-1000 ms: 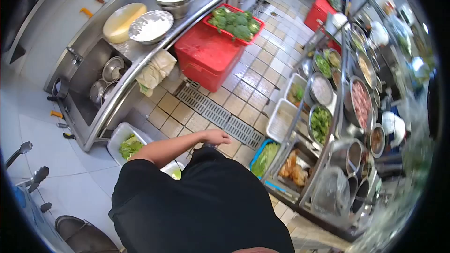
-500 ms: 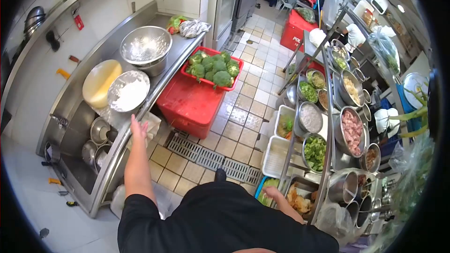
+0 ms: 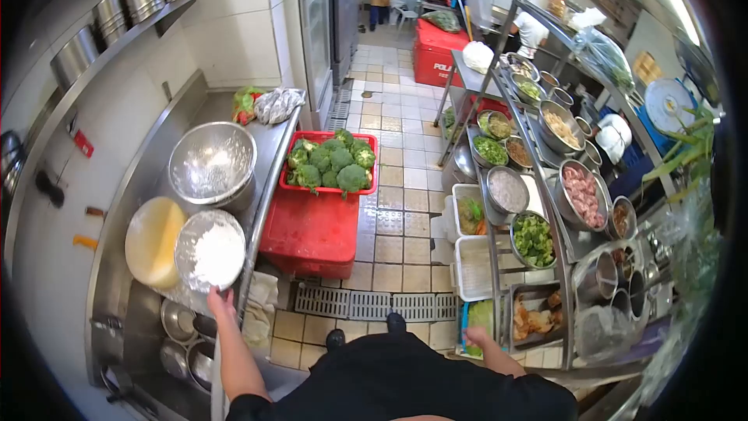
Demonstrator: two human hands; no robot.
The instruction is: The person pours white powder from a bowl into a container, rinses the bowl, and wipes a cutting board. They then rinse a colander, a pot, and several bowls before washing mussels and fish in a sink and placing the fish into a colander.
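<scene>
Left grip [image 3: 221, 304] at the near rim of the flour-like powder bowl [image 3: 185, 245]; right grip [image 3: 477, 337] well to the bowl's right.
The left grip's fingertips meet the rim, though whether they have closed on it I cannot tell; the right grip is by a blue-edged tray [image 3: 465, 318] of green leaves [image 3: 483, 314], and I cannot tell whether it is open or closed. White powder [image 3: 218, 252] lies inside the powder bowl. Just left of that bowl is a yellowish tub [image 3: 148, 238]; beyond it on the table [image 3: 263, 139], a larger metal bowl [image 3: 212, 160]; nearer than it, pots [image 3: 173, 357] in a sink [image 3: 131, 335]; beyond it to the right, broccoli [image 3: 339, 157] in a red basket [image 3: 327, 189].
</scene>
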